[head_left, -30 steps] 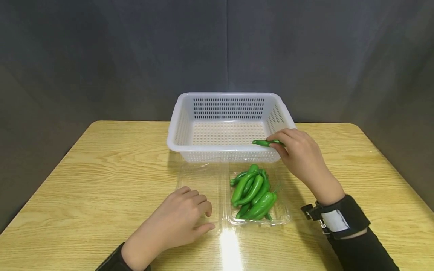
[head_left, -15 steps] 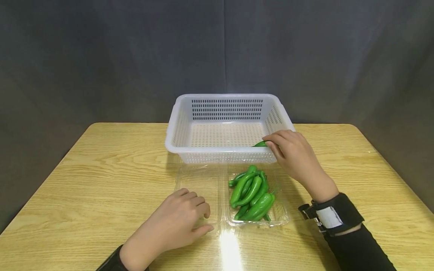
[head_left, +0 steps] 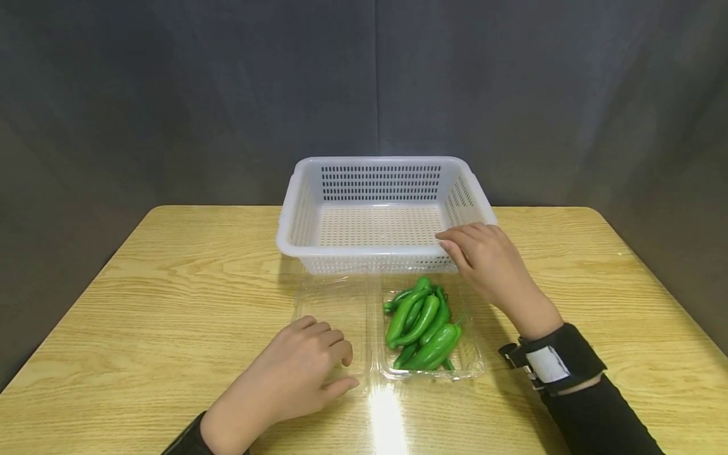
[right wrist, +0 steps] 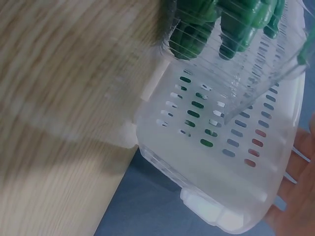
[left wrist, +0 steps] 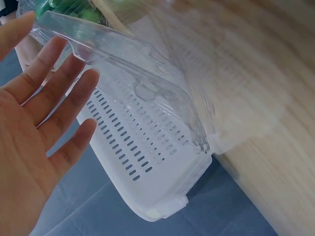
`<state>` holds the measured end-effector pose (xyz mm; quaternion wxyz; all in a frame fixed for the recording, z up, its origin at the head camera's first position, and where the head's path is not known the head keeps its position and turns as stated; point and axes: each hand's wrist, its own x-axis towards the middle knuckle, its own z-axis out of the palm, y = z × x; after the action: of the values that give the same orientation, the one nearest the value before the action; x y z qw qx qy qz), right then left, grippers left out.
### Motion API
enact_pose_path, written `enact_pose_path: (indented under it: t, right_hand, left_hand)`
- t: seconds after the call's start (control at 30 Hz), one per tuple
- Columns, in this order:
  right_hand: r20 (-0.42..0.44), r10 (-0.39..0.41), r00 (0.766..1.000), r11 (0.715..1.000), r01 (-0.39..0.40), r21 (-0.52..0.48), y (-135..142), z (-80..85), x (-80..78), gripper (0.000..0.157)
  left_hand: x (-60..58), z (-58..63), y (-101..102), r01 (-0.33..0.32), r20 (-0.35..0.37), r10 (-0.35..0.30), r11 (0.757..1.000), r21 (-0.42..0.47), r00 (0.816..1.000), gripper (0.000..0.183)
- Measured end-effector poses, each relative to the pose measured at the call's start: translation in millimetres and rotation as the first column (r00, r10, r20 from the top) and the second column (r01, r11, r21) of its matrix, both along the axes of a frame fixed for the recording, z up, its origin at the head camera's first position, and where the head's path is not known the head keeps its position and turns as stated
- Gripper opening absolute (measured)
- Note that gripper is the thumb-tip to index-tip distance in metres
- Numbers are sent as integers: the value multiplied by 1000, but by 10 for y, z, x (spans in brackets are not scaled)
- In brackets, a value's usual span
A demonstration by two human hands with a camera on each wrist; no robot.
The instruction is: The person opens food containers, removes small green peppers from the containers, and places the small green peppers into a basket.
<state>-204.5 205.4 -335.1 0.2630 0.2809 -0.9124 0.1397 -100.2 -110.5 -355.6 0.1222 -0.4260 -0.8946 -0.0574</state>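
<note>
In the head view, my right hand (head_left: 490, 264) is over the near right corner of a white slotted basket (head_left: 364, 251), its fingertips just inside the rim. No pepper shows between its fingers. Through the basket's slots in the right wrist view, green of a pepper (right wrist: 206, 143) shows inside; the front wall hides it from the head camera. Several green peppers (head_left: 418, 325) lie heaped in the right half of a clear plastic clamshell box (head_left: 474, 366). My left hand (head_left: 301, 366), fingers loosely bent, is over the box's lid half (head_left: 335, 297) and holds nothing.
The wooden table (head_left: 170, 303) carries the basket near its back edge, with the clamshell box right in front. Behind it hangs a dark grey curtain (head_left: 227, 114). A black strap (head_left: 563, 360) is around my right wrist.
The green pepper in my right hand went down behind the basket's front wall and left my fingers. My right hand moved slightly left and lower. The left hand stayed nearly still.
</note>
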Motion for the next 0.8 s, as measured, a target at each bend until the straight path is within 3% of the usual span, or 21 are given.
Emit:
enact_pose_path:
  t: [0.33, 0.47, 0.63, 0.8]
  right_hand:
    - [-36, 29, 999, 1000, -29, -12, -5, 33, 24, 17]
    - [-36, 50, 998, 997, -52, -64, -3, 115, 70, 15]
    - [-4, 84, 996, 985, -83, -149, 8, 264, 168, 17]
    - [60, 137, 989, 979, -126, -161, -13, 372, 254, 18]
  left_hand:
    - [9, 9, 5, -1, -9, 1, 1000, 1, 1000, 28]
    - [7, 5, 8, -2, -8, 2, 1000, 1, 1000, 27]
    - [6, -2, 5, 1, -14, -1, 1000, 3, 1000, 27]
    - [4, -4, 4, -1, -14, 1, 1000, 3, 1000, 27]
